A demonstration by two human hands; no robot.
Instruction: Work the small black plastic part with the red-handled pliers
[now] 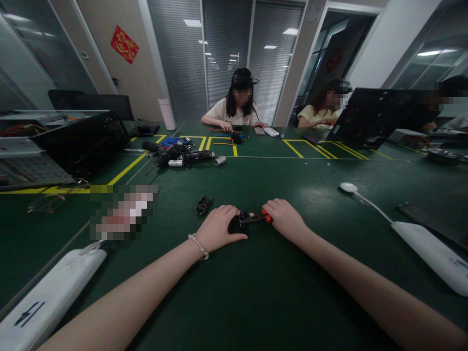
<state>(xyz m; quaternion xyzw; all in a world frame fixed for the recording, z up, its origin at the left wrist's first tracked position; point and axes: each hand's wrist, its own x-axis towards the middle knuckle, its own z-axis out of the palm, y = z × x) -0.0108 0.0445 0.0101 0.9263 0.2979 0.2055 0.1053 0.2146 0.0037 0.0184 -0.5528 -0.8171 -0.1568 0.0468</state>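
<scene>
My left hand, with a beaded bracelet at the wrist, grips a small black part against the green table. Its fingers curl over the far side and the thumb lies along the near edge. My right hand is closed on red-handled pliers. The dark jaws of the pliers point left and reach the top of the black part; what exactly they pinch is too small to tell. Just beyond my left hand lies a separate black piece.
Black and blue cables are heaped at the back left. White power banks lie at the left and right. Glasses rest at the left. Across the table a person handles wires; others sit right.
</scene>
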